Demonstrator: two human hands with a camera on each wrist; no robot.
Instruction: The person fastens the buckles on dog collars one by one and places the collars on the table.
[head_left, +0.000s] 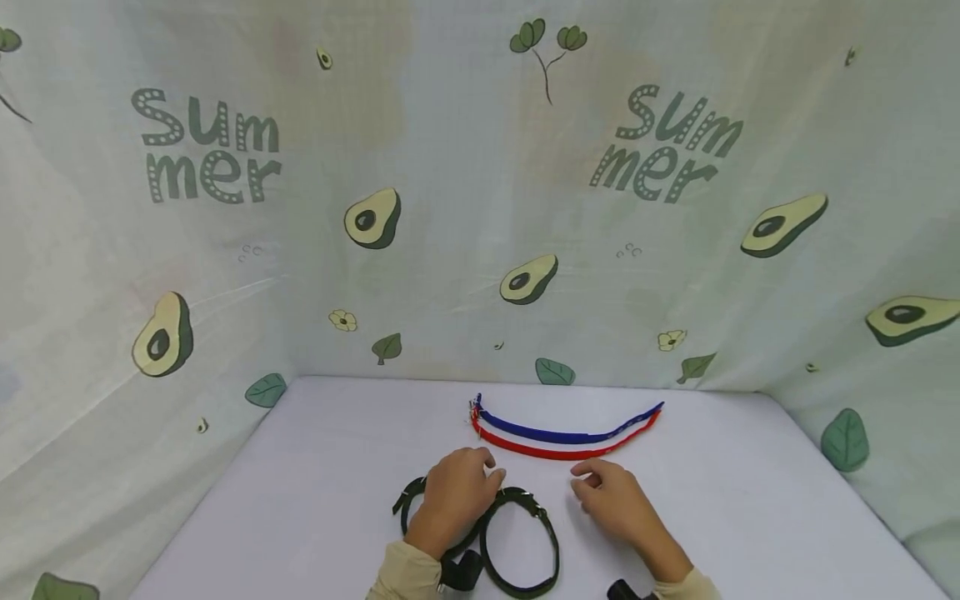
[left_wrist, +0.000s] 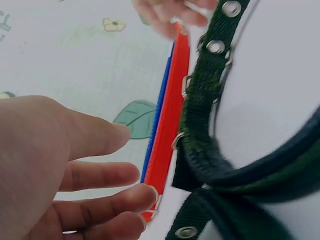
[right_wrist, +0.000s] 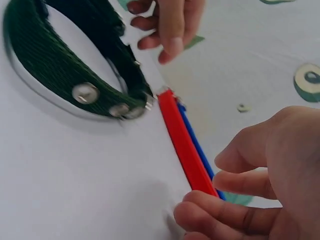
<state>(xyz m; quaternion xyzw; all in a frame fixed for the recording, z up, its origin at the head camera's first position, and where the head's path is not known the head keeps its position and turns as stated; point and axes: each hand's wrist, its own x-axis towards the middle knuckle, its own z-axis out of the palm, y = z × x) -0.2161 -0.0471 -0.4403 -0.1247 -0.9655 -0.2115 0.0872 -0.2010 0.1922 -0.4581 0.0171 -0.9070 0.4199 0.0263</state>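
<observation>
**Worktop stock: collars and straps**

I see my left hand (head_left: 452, 493) resting with relaxed fingers on the dark green collars (head_left: 517, 542). My right hand (head_left: 611, 498), loosely open and holding nothing, lies just beside the red strap (head_left: 547, 451). The blue strap (head_left: 558, 434) runs alongside it on the white worktop (head_left: 750, 500).

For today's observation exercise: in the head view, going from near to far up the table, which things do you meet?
Dark green collars → left hand and right hand → red strap → blue strap → avocado-print cloth.
</observation>
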